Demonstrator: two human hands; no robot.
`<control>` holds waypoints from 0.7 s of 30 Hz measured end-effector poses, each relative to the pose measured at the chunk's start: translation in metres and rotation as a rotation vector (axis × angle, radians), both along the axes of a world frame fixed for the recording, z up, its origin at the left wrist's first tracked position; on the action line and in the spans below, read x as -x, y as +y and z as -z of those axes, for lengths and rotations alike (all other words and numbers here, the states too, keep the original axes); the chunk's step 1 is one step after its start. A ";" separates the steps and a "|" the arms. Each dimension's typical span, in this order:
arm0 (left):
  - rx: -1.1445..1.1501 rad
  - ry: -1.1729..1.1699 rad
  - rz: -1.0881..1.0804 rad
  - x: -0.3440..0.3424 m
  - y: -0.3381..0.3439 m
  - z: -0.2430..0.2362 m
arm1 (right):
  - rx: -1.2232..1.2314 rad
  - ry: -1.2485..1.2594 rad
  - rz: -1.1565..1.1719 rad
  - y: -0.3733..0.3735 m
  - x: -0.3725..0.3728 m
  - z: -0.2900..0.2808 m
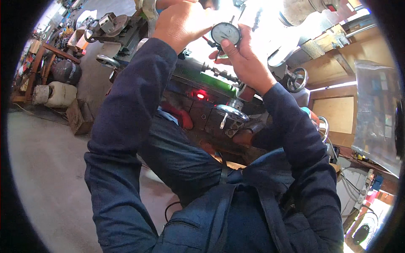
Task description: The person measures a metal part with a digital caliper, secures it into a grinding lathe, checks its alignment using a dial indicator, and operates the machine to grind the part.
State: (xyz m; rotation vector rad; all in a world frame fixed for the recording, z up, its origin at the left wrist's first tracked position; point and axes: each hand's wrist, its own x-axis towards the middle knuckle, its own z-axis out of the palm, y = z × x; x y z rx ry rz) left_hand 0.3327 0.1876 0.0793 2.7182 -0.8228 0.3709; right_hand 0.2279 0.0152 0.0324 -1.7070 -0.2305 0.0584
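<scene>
My right hand (245, 58) holds a round dial indicator (225, 33) at the upper centre, with the thumb on the lower part of its face and the fingers around its side and underneath. My left hand (182, 23) is raised just left of the dial, fingers curled near a metal part at the top edge; what they grip is hidden. Both are over a green machine (190, 66) with a threaded shaft, a glowing red lamp (200, 95) and a chrome handwheel (231, 113) on its front below my hands.
Another machine (113, 29) with handwheels stands upper left, near a white plastic jug (62, 92), a wooden box (79, 117) and clutter. A handwheel (298, 79) sits to the right, before plywood panels (331, 114) and a hanging plastic sheet (375, 118). Cables run at the lower right.
</scene>
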 end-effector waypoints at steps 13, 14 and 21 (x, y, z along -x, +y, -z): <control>-0.161 -0.265 0.445 -0.034 0.020 0.014 | 0.002 0.066 -0.004 0.005 0.001 -0.001; -0.189 -0.291 0.411 -0.030 0.013 0.011 | 0.007 0.065 0.007 0.002 0.001 -0.002; -0.108 -0.292 0.249 -0.002 0.005 -0.003 | 0.006 0.062 0.003 -0.001 0.002 -0.003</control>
